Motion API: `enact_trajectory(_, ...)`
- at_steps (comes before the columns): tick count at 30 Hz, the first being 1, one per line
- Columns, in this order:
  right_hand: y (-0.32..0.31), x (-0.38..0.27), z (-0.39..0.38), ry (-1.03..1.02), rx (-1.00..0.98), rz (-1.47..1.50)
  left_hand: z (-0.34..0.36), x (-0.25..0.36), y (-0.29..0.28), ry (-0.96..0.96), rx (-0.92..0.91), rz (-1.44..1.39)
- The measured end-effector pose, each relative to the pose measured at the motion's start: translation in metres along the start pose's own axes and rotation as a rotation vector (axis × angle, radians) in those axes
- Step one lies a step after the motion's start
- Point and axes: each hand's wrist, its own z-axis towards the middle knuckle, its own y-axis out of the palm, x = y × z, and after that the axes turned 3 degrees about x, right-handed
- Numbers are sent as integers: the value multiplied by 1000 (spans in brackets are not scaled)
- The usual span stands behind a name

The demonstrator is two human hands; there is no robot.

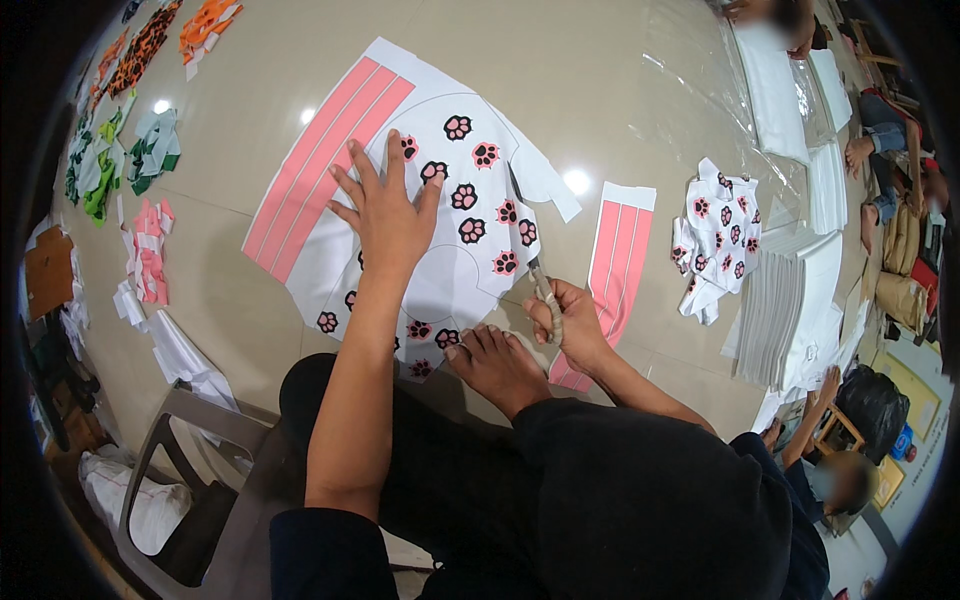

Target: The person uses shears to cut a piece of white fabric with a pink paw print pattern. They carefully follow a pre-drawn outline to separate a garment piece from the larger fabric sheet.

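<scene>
A white sheet of cloth (435,270) printed with pink and black paw prints and pink bands lies spread on the floor. My left hand (392,215) rests flat on it with fingers spread. My right hand (575,325) grips scissors (545,292) with wrapped handles at the sheet's right edge. Their blades are at the curved edge, where a white offcut (548,180) sticks out to the upper right. My bare foot (500,368) is at the sheet's lower edge, toes against it. A pink-striped strip (620,240) lies just right of my right hand.
Small paw-print pieces (717,225) lie in a pile to the right, beside a thick stack of white sheets (785,310). Coloured scraps (150,245) are scattered at the left. A grey plastic chair (215,420) stands lower left. Other people sit along the right side.
</scene>
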Motion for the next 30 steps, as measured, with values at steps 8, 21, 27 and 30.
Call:
enact_trajectory(8, 4, 8, 1, -18, 19, -10, 1, 1, -1, -8, -19, 4)
enact_trajectory(21, 18, 8, 0, -40, 23, 19, 2, -5, 1, -40, 12, 26)
enact_trajectory(27, 20, 8, 2, -50, 23, 7, 2, -6, -1, -47, -1, 18)
enact_trajectory(30, 20, 9, 3, -52, 23, -1, 3, -6, -1, -49, -3, 25)
